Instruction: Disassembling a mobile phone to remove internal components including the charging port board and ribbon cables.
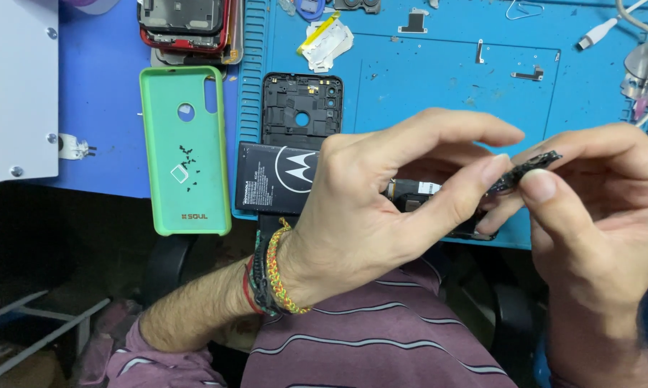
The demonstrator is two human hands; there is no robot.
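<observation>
We pinch a small dark circuit board (524, 171) — left hand (381, 208) and right hand (597, 208) fingers clamped on it — above the tabletop's (439, 79) near edge.

Phone repair workbench: blue work mat (439, 79), opened phone frame (300, 108), battery (274, 177).

Phone case (185, 151) left of battery (275, 178), frame (301, 109) behind.

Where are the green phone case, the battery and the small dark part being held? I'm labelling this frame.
green phone case (185, 151): head view, middle of its inner face.
battery (274, 178): head view, its dark label face.
small dark part (529, 169): head view, the stretch between the fingertips of both hands.
</observation>
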